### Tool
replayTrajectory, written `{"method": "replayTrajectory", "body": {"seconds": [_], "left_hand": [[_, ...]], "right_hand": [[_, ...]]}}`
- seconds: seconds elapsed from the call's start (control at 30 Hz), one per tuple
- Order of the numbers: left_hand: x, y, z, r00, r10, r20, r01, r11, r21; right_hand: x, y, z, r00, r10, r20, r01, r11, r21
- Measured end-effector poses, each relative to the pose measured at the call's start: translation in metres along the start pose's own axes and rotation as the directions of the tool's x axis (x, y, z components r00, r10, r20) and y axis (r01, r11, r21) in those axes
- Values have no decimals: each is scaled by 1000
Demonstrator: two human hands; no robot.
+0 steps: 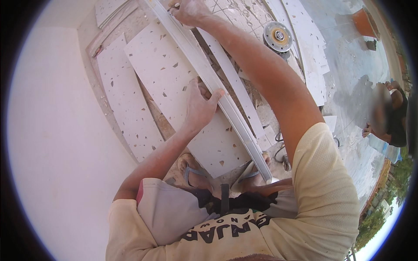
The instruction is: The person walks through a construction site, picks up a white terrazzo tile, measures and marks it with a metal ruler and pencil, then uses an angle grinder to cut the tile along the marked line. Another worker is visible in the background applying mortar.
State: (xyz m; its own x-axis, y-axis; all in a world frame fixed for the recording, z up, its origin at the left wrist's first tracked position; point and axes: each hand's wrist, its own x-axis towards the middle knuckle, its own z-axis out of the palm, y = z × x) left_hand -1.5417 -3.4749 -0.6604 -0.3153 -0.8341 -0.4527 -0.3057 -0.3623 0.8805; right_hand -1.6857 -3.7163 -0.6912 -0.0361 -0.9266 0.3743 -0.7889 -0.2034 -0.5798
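Observation:
A long pale metal straightedge (204, 74) lies along the right edge of a white speckled tile (170, 82) on the floor. My left hand (201, 104) presses down on the tile and the straightedge near their middle, fingers spread. My right hand (188, 9) is at the far end of the straightedge, closed around a small marking tool whose tip shows by the rail. My feet in sandals (193, 172) stand at the tile's near end.
A second speckled tile (126, 104) lies to the left along a white wall (52, 130). An angle grinder (278, 37) rests on the floor at the right among tile strips (311, 52). Another person (387, 115) crouches at the far right.

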Motion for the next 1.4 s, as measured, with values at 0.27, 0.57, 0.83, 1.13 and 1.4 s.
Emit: {"method": "replayTrajectory", "body": {"seconds": [0.27,0.57,0.83,1.13,1.4], "left_hand": [[3,-6,-1,1000,-1,18,1,1000,7],[4,-11,0,1000,5,24,-4,998,-58],[5,-15,-4,999,-6,34,7,999,-32],[0,1,-2,999,-33,38,35,997,-72],[2,-4,-1,998,45,40,-40,992,-116]], "right_hand": [[-4,-7,-8,1000,3,-16,-3,999,35],[-5,-7,-8,998,-58,-19,59,997,49],[-25,-17,-20,967,49,249,-26,995,-94],[0,-7,-11,990,-139,2,139,990,17],[-4,-4,-13,994,-54,94,53,999,12]]}}
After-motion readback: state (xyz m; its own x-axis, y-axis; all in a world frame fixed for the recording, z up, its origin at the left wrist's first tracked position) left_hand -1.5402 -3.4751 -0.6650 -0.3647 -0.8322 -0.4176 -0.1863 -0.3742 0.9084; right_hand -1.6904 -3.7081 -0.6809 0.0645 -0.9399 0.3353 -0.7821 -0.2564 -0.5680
